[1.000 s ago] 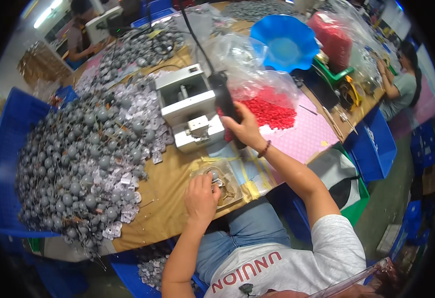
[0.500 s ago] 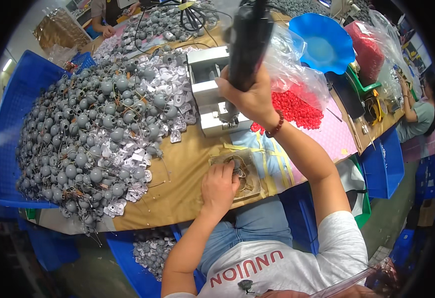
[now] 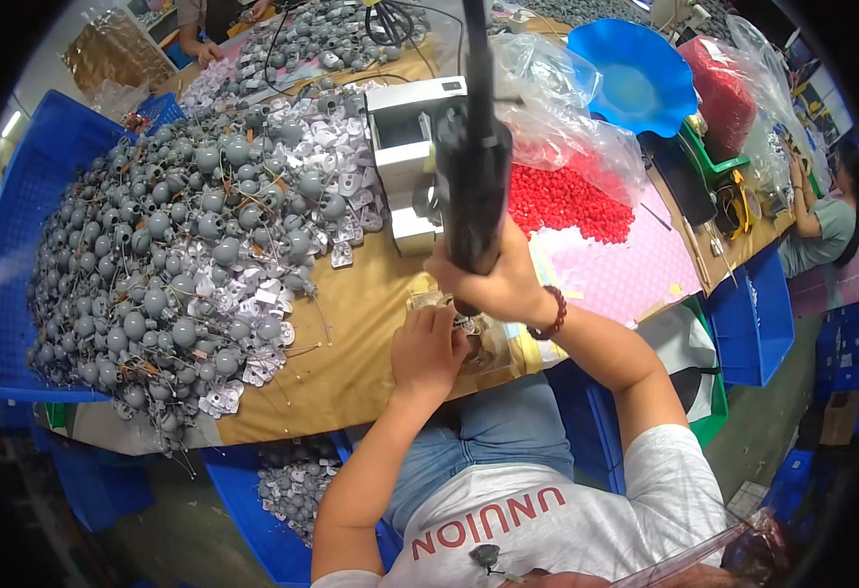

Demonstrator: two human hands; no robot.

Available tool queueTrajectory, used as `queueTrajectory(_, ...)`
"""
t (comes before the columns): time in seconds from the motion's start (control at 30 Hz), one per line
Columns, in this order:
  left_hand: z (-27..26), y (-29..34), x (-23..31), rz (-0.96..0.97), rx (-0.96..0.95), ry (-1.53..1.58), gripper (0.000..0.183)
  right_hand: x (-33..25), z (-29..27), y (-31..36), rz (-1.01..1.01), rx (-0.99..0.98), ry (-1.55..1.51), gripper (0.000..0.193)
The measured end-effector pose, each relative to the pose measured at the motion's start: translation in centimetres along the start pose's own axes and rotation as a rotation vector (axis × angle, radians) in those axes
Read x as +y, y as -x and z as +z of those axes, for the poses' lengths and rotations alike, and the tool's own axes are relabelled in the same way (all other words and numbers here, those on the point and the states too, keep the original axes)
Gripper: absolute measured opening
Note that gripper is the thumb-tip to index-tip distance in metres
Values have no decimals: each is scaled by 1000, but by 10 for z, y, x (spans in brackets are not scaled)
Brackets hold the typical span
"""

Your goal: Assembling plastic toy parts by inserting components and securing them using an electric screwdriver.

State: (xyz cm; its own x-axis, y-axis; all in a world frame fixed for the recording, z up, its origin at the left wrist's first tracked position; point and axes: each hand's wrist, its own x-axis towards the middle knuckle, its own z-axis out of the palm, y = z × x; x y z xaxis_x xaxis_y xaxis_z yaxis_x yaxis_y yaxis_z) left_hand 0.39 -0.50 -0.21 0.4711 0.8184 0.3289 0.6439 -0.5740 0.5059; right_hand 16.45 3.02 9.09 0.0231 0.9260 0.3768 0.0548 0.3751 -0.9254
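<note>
My right hand [image 3: 510, 286] is wrapped round a black power screwdriver [image 3: 472, 186], which stands upright with its lower end over a small work block [image 3: 496, 355] at the table's front edge. My left hand [image 3: 423, 355] is bent over the left side of that block, fingertips together close under the screwdriver. Whatever they pinch is mostly covered by my hands; only a bit of a small part with thin wire shows there. Just behind stands a white box-like device [image 3: 400, 147] with open slots, partly behind the screwdriver.
A large heap of grey ball-shaped parts [image 3: 160, 265] and white pieces spills from a blue crate [image 3: 3, 294] on the left. Red small parts [image 3: 571, 206], a plastic bag [image 3: 547, 88] and a blue scalloped bowl [image 3: 635, 83] lie right. Other people [image 3: 826, 220] sit at the far edges.
My right hand has brought the screwdriver down and nearer, from above the white device to over the work block. My left hand has stayed at the block, shifting slightly.
</note>
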Motion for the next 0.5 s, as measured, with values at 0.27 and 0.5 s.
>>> queueTrajectory(0.27,1,-5,-1,38,74,-24,22,3,12,17,-90,64,-148,23)
queueTrajectory(0.5,-2,-5,-1,38,37,-7,28,7,4,29,-119,15,-21,37)
